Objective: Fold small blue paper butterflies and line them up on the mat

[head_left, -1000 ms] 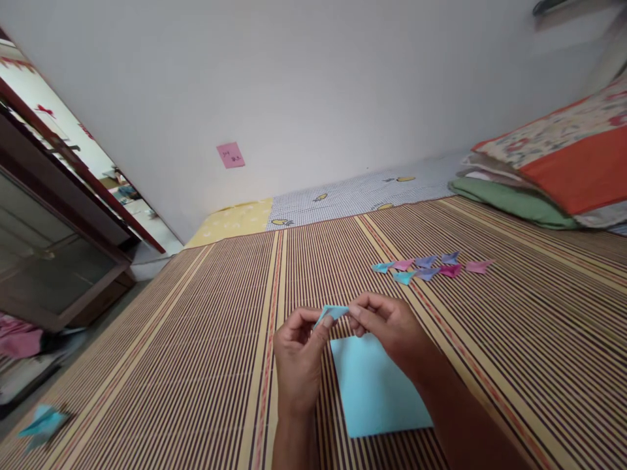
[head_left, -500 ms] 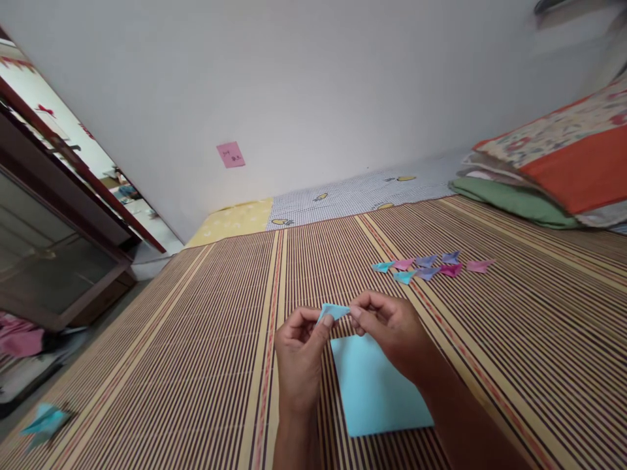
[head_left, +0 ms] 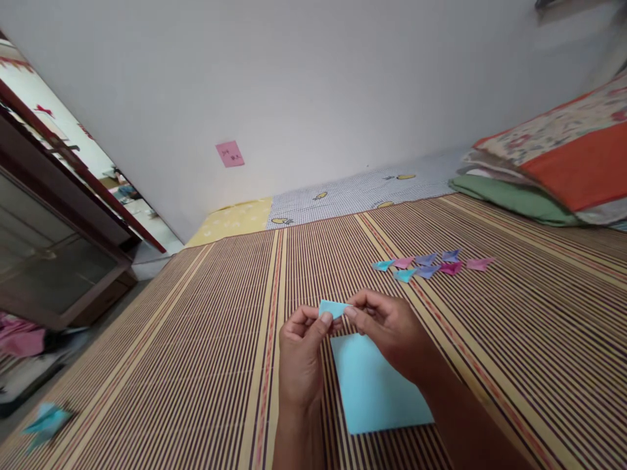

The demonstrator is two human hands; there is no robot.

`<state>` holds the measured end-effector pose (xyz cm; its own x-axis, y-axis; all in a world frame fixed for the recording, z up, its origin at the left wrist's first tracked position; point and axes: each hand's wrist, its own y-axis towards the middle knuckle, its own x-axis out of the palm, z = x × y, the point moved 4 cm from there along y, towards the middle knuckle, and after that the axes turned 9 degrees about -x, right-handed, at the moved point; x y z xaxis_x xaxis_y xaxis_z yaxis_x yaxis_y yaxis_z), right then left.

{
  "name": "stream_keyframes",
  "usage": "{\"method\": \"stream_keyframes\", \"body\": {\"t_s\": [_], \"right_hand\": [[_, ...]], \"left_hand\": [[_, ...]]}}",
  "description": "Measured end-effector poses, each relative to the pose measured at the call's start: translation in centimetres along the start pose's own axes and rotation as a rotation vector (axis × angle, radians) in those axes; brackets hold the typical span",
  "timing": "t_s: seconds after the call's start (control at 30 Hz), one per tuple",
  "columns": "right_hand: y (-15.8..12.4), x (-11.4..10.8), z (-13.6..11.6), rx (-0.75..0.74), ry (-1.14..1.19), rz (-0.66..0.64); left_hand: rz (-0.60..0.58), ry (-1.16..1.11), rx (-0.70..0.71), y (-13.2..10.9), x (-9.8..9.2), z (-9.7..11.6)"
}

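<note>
A small folded light-blue paper piece (head_left: 333, 308) is pinched between both hands above the striped mat (head_left: 196, 339). My left hand (head_left: 301, 356) grips its left end with thumb and forefinger. My right hand (head_left: 389, 329) pinches its right end, fingers curled. Just below the hands a light-blue paper sheet (head_left: 375, 388) lies flat on the mat. Farther off to the right lie several small folded paper pieces (head_left: 431, 264) in blue, pink and purple.
A stack of folded bedding and a pillow (head_left: 553, 170) sits at the right. A white wall with a pink sticky note (head_left: 230, 154) stands behind. A dark wooden cabinet (head_left: 53, 248) is at the left, and crumpled blue paper (head_left: 44, 421) lies by the mat's left edge.
The hands have shifted slightly and turned the small blue piece; it now shows a flatter face between the fingers. Everything else is as before.
</note>
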<state>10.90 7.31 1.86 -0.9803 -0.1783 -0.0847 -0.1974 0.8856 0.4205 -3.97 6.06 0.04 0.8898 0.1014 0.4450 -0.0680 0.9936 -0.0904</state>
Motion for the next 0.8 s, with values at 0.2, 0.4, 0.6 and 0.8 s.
{"method": "stream_keyframes", "body": {"t_s": [0.2, 0.4, 0.6, 0.8], "right_hand": [[-0.13, -0.23, 0.21, -0.069, 0.010, -0.028], [-0.05, -0.10, 0.92, -0.047, 0.099, -0.022], [0.01, 0.05, 0.76, -0.049, 0.134, 0.021], [-0.01, 0.42, 0.97, 0.005, 0.189, -0.036]], "left_hand": [[-0.060, -0.047, -0.045, -0.02, 0.45, -0.09], [-0.014, 0.047, 0.021, -0.27, 0.12, 0.24], [-0.035, 0.067, 0.027, -0.48, 0.32, -0.01], [-0.034, 0.168, 0.082, -0.47, 0.32, 0.64]]}}
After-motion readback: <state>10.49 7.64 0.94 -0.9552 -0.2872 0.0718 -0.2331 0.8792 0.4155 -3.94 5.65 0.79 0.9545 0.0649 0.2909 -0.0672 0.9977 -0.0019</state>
